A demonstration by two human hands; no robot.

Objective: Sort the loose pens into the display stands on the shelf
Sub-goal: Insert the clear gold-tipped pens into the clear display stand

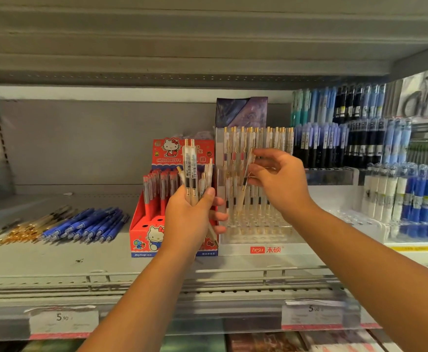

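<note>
I read "HELLO KITTY" on the back card of the red pen box (182, 151) and "Joytop" on its blue bottom strip, "hesu 禾硕" on the white front of the clear pen stand (266, 249), and, along the front edge of the shelf (55, 265), "5.90" on the left price tag (63, 318) and a blurred "5" on the right price tag (314, 309).

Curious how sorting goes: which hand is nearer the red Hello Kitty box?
Left. The left hand, gripping a bundle of pens, sits in front of the box; the right hand, pinching one pen, is off to its right, at the clear stand.
</note>
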